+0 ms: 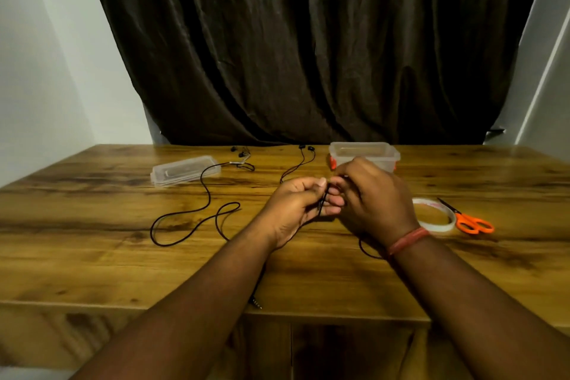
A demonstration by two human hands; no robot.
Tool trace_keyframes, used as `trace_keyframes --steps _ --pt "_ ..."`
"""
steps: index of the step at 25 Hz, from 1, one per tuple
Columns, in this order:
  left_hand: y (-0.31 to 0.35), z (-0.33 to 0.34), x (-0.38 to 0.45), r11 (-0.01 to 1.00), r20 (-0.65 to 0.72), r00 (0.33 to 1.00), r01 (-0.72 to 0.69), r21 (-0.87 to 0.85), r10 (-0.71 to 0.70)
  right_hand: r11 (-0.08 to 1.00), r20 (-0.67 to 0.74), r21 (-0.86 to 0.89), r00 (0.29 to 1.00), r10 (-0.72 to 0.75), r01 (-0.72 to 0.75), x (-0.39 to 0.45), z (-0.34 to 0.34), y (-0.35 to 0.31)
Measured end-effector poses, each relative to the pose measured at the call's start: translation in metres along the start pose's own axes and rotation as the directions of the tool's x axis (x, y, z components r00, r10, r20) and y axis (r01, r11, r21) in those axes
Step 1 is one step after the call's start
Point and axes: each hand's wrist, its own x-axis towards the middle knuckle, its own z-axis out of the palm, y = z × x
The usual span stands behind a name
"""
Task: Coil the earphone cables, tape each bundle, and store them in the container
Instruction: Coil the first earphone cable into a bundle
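Head view: left hand [296, 200] and right hand [367, 197] both pinch black earphone cable [320, 205] mid-worktop [92, 256], likely starting a coil. Second earphone cable [191, 216] lies loose left. Open container [364, 154] far, tape roll [438, 219] right, within reach.

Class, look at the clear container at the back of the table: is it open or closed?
Open. The container has no lid on; its lid lies flat on the table, off to the left.
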Motion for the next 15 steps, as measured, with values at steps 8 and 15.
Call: trace_keyframes --steps 8,15 --pt "0.006 0.004 -0.012 0.987 0.108 0.992 -0.043 -0.156 0.061 0.968 0.095 0.198 0.986 0.139 -0.156 -0.007 0.017 0.004" --pt "0.005 0.009 -0.001 0.896 -0.104 0.979 -0.204 -0.394 0.177 0.994 0.331 0.110 0.943 -0.014 -0.024 -0.020 0.016 0.002"
